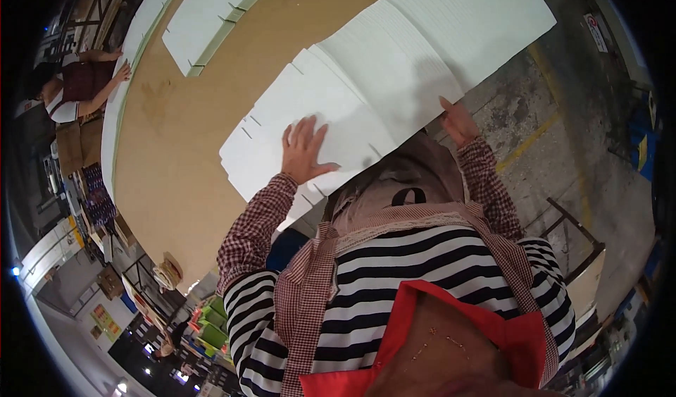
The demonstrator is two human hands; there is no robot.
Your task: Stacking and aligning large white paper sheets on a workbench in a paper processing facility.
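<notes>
A fanned row of overlapping white die-cut sheets, likely card, stretches across the table from near left to far right. The nearest white sheet has short slots cut along its edges. My left hand lies flat on that sheet with its fingers spread, holding nothing. At the near edge of the fanned sheets is my right hand, its thumb apart and its other fingers partly hidden at the edge. Whether it grips a sheet I cannot tell.
Another stack of slotted white sheets lies farther back on the brown tabletop. A co-worker reaches to the table's far left edge. Green bins stand at lower left. A metal frame is on the right.
</notes>
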